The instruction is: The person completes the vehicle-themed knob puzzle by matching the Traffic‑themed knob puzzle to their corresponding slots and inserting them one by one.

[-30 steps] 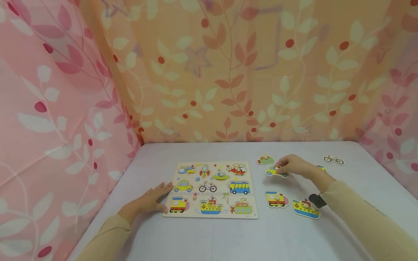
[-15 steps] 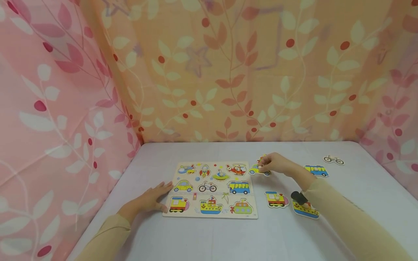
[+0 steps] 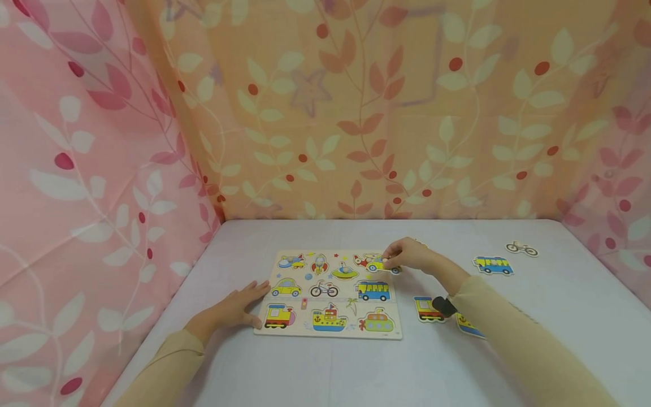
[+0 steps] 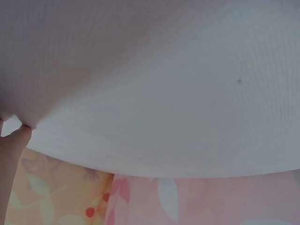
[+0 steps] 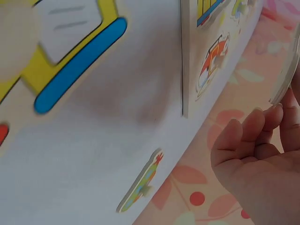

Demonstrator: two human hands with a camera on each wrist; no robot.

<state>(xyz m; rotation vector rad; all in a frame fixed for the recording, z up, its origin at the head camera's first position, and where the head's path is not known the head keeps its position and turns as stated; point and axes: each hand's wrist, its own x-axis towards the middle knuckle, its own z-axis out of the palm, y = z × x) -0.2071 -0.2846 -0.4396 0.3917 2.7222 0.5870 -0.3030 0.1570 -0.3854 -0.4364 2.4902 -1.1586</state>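
Observation:
My right hand (image 3: pixel 413 255) pinches a yellow car puzzle piece (image 3: pixel 375 264) by its knob and holds it above the upper right corner of the wooden puzzle board (image 3: pixel 346 288). The car partly covers the red helicopter (image 3: pixel 361 260) there. In the right wrist view, only the pale edge of the held piece (image 5: pixel 287 70) shows beside the curled fingers. My left hand (image 3: pixel 236 305) lies with extended fingers at the board's left edge. Plane, rocket and flying saucer (image 3: pixel 346 271) pieces with knobs sit in the board's top row.
Right of the board lie a bus piece (image 3: pixel 493 264), a bicycle piece (image 3: pixel 521 249), a train piece (image 3: pixel 424 310) and a ship piece (image 3: pixel 469 325), partly under the right forearm. A submarine piece (image 5: pixel 140 183) lies behind the right hand. Patterned curtains (image 3: pixel 356 113) surround the table.
My right hand has carried the yellow car left, from the loose pieces to over the board. The bus has come into full view. My left hand has stayed at the board's edge.

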